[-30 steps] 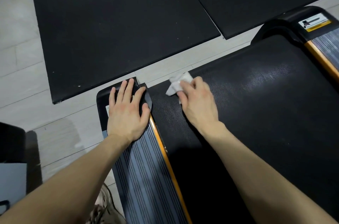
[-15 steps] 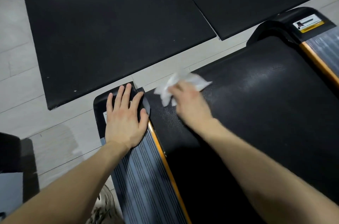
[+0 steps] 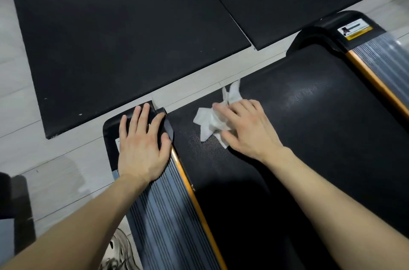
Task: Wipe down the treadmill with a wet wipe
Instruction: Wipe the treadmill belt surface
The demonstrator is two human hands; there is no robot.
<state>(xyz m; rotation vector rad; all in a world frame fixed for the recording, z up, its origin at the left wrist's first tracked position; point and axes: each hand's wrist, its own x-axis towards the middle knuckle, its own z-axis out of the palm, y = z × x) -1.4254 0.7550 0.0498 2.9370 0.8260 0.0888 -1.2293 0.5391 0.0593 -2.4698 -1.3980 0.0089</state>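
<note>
The treadmill belt, black and finely textured, fills the frame from 6 o'clock out to 3 o'clock, its rear edge running across the middle; the wet wipe, white and crumpled, lies on the belt just inside that rear edge, near the belt's corner towards 9 o'clock; the right hand rests palm-down on the wipe, fingers nearly straight and spread a little, pressing it against the belt rather than closing round it, with loose ends of the wipe sticking out past the fingertips towards 12 and 9 o'clock; the left hand lies flat with fingers extended on the black end cap of the left side rail, holding nothing; that rail is grey and ribbed, with an orange strip between it and the belt; the right side rail shows at 2 o'clock, carrying a warning label on its end cap; two black floor mats cover the pale plank floor from 10 to 1 o'clock, just beyond the treadmill; a shoe shows at 7 o'clock beside the left rail.
</note>
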